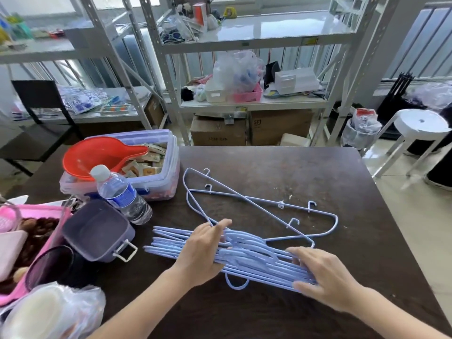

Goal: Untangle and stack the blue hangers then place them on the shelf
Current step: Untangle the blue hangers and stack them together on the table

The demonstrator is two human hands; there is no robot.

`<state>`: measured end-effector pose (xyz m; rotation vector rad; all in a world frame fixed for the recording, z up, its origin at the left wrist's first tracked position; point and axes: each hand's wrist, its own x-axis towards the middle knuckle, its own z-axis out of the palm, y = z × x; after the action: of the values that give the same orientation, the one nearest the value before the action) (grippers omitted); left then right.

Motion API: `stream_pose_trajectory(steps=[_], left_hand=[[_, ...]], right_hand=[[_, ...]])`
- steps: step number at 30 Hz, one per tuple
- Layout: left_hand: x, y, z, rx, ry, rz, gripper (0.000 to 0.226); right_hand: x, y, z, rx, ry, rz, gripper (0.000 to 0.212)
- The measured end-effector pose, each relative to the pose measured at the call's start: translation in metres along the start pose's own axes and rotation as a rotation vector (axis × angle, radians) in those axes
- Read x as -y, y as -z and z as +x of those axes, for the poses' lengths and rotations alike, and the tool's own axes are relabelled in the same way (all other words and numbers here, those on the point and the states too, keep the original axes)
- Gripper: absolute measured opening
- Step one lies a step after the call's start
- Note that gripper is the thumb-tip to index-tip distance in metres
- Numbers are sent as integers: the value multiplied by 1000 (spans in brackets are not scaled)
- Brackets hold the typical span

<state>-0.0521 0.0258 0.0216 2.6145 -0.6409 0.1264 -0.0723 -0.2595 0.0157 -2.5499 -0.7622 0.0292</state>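
On the dark table (318, 172): two loose blue hangers (244, 199) beyond one stacked bundle of blue hangers (256, 263), its count unclear; one water bottle (122, 194); one red funnel (97, 155).

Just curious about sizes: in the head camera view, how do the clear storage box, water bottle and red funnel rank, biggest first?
1. Clear storage box, largest.
2. Red funnel.
3. Water bottle, though it sits nearer the camera, so 2 and 3 are unsure.

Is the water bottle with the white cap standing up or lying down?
Standing up. The clear plastic water bottle rests on its base on the dark table, white cap on top.
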Motion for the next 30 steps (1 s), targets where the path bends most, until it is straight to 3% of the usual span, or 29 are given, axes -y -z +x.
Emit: stream_pose_trajectory(steps=[2,4,7,9,14,18,20,22,24,26,28,30], left_hand=[[-4,7,5,-2,-5,118,26],[-8,12,9,-93,-76,167,16],[-20,35,21,-272,-131,182,14],[-28,44,25,-303,-121,204,16],[-19,2,6,-132,-21,227,26],[-14,-10,-8,-95,-48,282,52],[-14,-13,-16,-94,-29,274,54],[-12,-15,-17,-92,-27,259,39],[-12,-13,-15,-72,-4,237,33],[-12,-11,-10,-80,2,231,27],[-15,-6,-6,-93,10,238,20],[-14,-7,-4,-120,9,232,23]], right_hand=[[17,-7,4,-54,12,-133,51],[24,-7,12,-124,36,-186,52],[20,17,30,-260,62,-300,52],[21,29,36,-267,48,-357,50],[7,-7,21,-127,-78,-312,64],[11,-14,12,-119,-40,-208,38],[17,-8,9,-37,-21,-189,29],[17,8,15,179,-75,-20,45],[11,24,29,371,-204,323,50],[1,31,49,243,-250,498,32],[-9,24,76,117,-286,326,13],[-11,7,102,168,-278,74,16]])
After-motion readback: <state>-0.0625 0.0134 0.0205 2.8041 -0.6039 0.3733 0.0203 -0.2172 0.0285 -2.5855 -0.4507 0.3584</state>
